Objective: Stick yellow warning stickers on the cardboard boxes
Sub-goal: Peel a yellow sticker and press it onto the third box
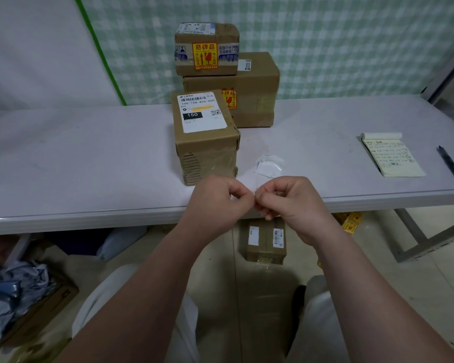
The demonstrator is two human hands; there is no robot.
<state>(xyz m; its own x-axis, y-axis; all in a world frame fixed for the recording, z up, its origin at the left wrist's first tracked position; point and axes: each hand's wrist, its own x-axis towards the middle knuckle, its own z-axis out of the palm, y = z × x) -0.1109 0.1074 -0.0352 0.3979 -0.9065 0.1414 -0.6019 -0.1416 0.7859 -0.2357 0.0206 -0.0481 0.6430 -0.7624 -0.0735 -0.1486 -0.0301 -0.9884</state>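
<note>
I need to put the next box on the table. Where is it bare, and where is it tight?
Widest bare patch: the table left of the labelled box, out to the left edge. A smaller one lies between the backing papers and the notepad. Crowded: the centre, with the two stacked boxes behind, and the far right by the pen.

Near box (206, 145) on the table (89, 158), small box (227, 35) atop large box (257, 106) just behind, notepad (393, 158) and pen (450, 163) at right.
</note>
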